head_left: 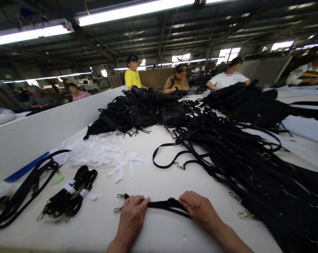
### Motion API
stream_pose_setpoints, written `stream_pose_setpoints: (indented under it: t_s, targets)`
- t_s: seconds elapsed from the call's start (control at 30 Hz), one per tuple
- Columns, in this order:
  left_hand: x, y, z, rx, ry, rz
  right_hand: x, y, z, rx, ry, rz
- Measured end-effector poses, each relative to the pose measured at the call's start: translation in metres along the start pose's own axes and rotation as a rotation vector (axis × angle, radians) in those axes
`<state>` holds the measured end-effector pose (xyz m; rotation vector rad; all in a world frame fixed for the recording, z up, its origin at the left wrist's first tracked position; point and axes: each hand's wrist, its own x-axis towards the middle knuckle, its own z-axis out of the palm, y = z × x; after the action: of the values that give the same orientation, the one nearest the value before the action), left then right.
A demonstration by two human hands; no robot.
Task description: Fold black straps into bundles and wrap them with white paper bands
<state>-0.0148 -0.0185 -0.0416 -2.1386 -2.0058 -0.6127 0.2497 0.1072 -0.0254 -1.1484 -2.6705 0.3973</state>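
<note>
White table (153,182): one black strap (161,203), two hands (132,214) (198,209), each grip grasping it.

2 hands at bottom centre: left hand (131,214), right hand (199,209), w/ 1 folded strap (161,203) btwn them. 1 wrapped strap bundle (69,196) and 1 loose long strap (24,191) lower left. 1 clear plastic bag (95,149) centre left. 1 pile of black bags (140,110) upper centre. Strap heap (254,165) at right: too many to count. Approx 6 people in the background.

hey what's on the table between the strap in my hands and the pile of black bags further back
In the head view, between the strap and the bags: white paper strips and clear plastic.
</note>
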Motion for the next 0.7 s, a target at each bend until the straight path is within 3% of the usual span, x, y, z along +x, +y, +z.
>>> stream_pose_setpoints:
  t_s: [0.23, 0.47, 0.7]
  targets:
    - [-0.005, -0.003, 0.007, 0.014, -0.017, -0.003, -0.019, -0.024, -0.002, -0.059, 0.024, -0.044]
    - [-0.002, 0.001, 0.018, 0.009, 0.029, 0.088, -0.022, -0.026, 0.007, -0.134, 0.028, -0.058]
    - [0.003, -0.001, 0.019, -0.046, -0.071, 0.021, -0.016, -0.015, -0.026, -0.046, -0.165, -0.178]
